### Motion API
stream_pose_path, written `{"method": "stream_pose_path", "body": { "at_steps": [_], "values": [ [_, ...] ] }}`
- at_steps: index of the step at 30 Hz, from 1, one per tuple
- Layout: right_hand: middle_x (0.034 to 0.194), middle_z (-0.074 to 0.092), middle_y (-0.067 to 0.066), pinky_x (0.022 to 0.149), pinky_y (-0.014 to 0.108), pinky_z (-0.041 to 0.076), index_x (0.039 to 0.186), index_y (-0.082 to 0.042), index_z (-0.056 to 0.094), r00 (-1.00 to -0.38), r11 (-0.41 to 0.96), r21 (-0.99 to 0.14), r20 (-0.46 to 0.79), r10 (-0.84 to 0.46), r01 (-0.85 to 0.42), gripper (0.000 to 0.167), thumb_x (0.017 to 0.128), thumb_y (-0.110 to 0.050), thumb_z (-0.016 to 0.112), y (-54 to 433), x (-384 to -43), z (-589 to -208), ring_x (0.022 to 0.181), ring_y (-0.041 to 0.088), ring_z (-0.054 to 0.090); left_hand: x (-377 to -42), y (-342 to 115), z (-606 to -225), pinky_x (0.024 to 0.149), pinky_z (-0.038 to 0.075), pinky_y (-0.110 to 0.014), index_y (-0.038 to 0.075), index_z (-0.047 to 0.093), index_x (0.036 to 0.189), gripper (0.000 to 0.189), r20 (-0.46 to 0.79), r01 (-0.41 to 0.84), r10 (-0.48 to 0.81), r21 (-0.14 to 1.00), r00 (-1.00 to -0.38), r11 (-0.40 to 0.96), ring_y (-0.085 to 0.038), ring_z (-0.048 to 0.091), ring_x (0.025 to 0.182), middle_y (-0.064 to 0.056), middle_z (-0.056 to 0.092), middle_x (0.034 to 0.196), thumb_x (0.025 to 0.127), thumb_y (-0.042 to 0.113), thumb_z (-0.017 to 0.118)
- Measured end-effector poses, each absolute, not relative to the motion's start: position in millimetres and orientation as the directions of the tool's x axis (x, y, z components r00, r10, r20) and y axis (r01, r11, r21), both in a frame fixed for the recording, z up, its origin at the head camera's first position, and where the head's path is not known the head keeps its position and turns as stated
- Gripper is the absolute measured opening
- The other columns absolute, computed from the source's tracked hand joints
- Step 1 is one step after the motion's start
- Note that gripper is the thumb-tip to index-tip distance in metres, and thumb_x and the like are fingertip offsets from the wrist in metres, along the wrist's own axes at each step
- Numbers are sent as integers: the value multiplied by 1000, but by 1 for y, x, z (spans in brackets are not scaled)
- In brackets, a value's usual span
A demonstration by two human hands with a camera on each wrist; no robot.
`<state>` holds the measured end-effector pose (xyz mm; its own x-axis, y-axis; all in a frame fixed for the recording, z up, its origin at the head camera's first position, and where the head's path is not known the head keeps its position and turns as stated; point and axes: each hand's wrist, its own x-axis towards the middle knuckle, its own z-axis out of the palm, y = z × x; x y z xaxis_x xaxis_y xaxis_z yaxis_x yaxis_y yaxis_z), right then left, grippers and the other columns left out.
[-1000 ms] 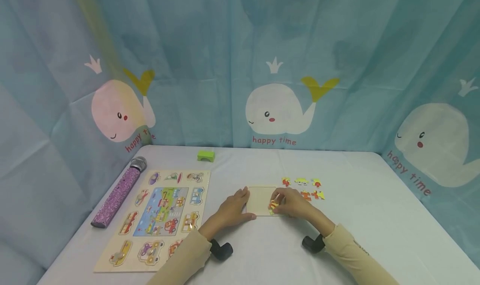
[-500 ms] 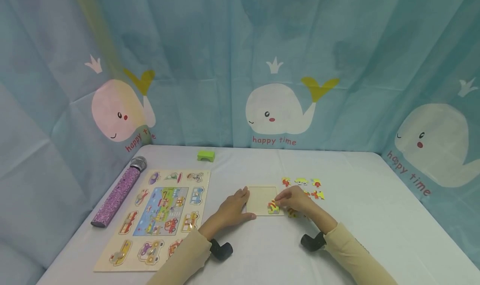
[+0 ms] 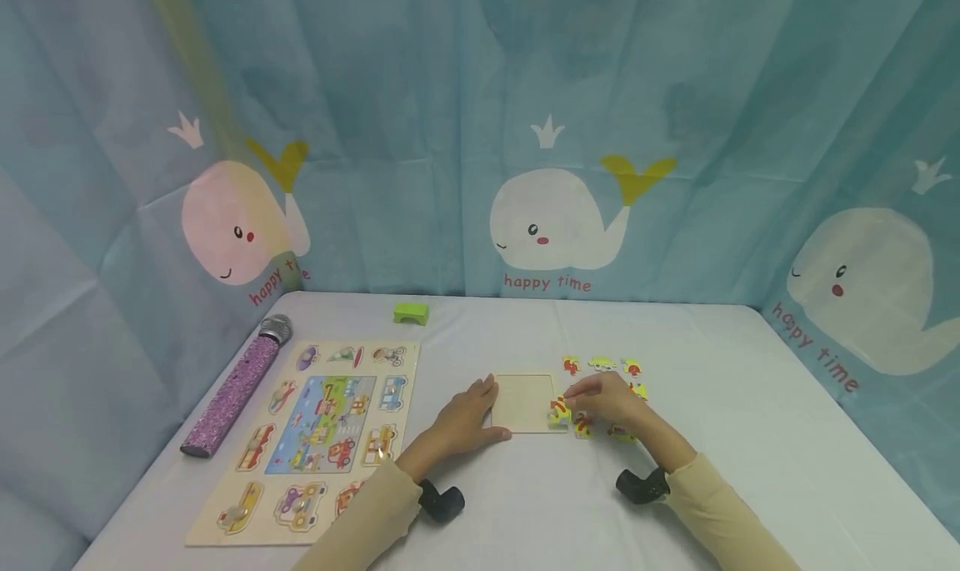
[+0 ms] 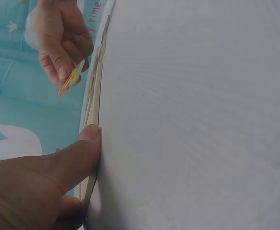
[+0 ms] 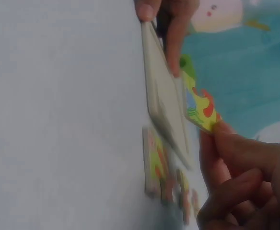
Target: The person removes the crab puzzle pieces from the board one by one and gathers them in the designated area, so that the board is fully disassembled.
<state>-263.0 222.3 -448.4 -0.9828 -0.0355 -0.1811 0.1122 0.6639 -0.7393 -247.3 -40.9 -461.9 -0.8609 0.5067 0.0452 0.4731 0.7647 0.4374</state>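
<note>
My right hand (image 3: 609,400) pinches a yellow, red and blue puzzle piece (image 5: 200,105) between thumb and fingers. The piece is raised above the right side of a small pale wooden puzzle board (image 3: 521,400), apart from it in the right wrist view. With fingers spread, my left hand (image 3: 467,417) rests against the board's left edge; the left wrist view has its thumb (image 4: 89,136) on the near rim. Loose puzzle pieces (image 3: 602,363) lie right of the board, several of them partly behind my right hand. Another loose piece (image 3: 581,426) sits by the board's lower right corner.
A large wooden vehicle puzzle (image 3: 322,421) lies on the left of the white table, with a pink glittery microphone (image 3: 231,396) beside it. A green arched block (image 3: 411,313) stands toward the back. Blue whale-print curtains (image 3: 420,137) surround the table's far sides.
My right hand has drawn slightly right and lifted the puzzle piece from over the board's lower right corner. My left hand has kept its place at the left edge.
</note>
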Motion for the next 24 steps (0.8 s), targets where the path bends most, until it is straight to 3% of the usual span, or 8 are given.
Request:
{"method": "stream_pose_path", "body": {
  "at_steps": [4, 6, 11, 14, 18, 24],
  "values": [
    [100, 68, 0, 79, 35, 48, 92, -15, 72, -982, 678, -724, -187, -11, 130, 24, 75, -33, 74, 246, -257, -447, 93, 16, 59, -248, -41, -463, 106, 33, -49, -1, 35, 139, 80, 51, 477, 508, 434, -860, 764, -35, 31, 135, -16, 29, 149, 81, 45, 64],
    [101, 67, 1, 76, 34, 46, 95, -12, 71, -980, 674, -725, -198, -6, 143, 29, 76, -34, 73, 261, -252, -445, 91, 16, 56, -248, -42, -463, 106, 33, -48, -1, 35, 140, 80, 51, 477, 507, 433, -860, 765, -35, 31, 136, -16, 29, 149, 81, 46, 63],
    [78, 60, -3, 56, 26, 38, 100, -6, 69, -970, 654, -732, -243, 9, 190, 36, 76, -33, 73, 303, -242, -438, 67, 14, 45, -248, -43, -461, 106, 33, -49, -1, 35, 139, 80, 46, 473, 506, 435, -861, 766, -35, 30, 136, -16, 29, 149, 81, 45, 64],
    [67, 51, -5, 50, 24, 34, 100, -6, 69, -963, 668, -716, -268, 8, 205, 35, 78, -33, 71, 324, -239, -433, 58, 11, 40, -247, -43, -460, 106, 33, -49, -2, 35, 139, 80, 50, 475, 505, 433, -861, 766, -35, 30, 135, -16, 29, 149, 81, 45, 64],
    [62, 44, -5, 51, 25, 34, 99, -6, 70, -955, 710, -677, -296, -21, 194, 33, 79, -32, 70, 341, -236, -429, 56, 11, 38, -248, -43, -459, 107, 32, -49, -1, 34, 140, 80, 51, 477, 509, 435, -860, 763, -35, 30, 136, -16, 28, 149, 82, 45, 63],
    [65, 47, -3, 53, 26, 35, 94, -7, 71, -946, 753, -628, -322, -23, 196, 25, 78, -26, 71, 347, -235, -432, 61, 13, 40, -248, -42, -461, 107, 31, -48, -1, 33, 140, 80, 37, 475, 514, 444, -857, 760, -35, 29, 136, -16, 27, 150, 82, 45, 62]
  ]
}}
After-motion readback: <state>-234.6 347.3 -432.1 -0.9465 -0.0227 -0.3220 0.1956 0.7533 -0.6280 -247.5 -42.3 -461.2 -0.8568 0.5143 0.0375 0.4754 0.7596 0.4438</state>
